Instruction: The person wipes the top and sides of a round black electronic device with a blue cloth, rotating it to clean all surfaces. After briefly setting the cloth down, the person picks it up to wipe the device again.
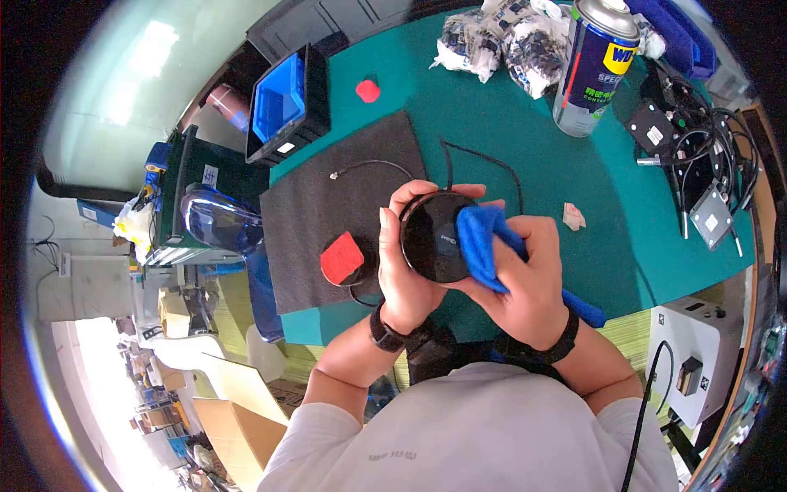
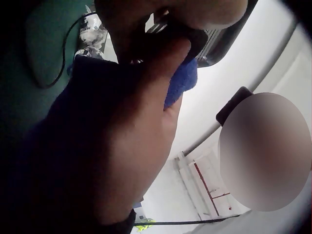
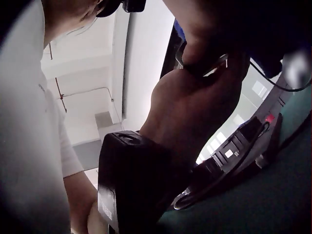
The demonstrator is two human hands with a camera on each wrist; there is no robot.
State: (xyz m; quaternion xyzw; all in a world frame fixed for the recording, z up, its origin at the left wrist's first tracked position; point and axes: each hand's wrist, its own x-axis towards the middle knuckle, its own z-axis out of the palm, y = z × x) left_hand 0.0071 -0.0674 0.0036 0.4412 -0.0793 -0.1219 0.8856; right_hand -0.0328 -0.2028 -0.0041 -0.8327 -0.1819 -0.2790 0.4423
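Observation:
My left hand [image 1: 402,287] grips a round black device [image 1: 426,234] by its rim, with its glossy face and small pale lettering turned up. In my right hand [image 1: 533,287] is a bunched blue cloth [image 1: 490,246], pressed onto the right side of that face. Both hands are over the front of the table. The left wrist view shows a dark hand with part of the blue cloth [image 2: 183,83] beside it. Fingers around the device are mostly in shadow in the wrist views.
On the black mat [image 1: 303,205] lie a red piece [image 1: 342,258] on a round item and a thin cable [image 1: 369,162]. A black cable [image 1: 492,156] loops behind the hands. Further back stand a spray can [image 1: 594,70], wrapped bundles [image 1: 508,45], a blue-lined bin [image 1: 279,98] and tangled cabled parts [image 1: 697,156].

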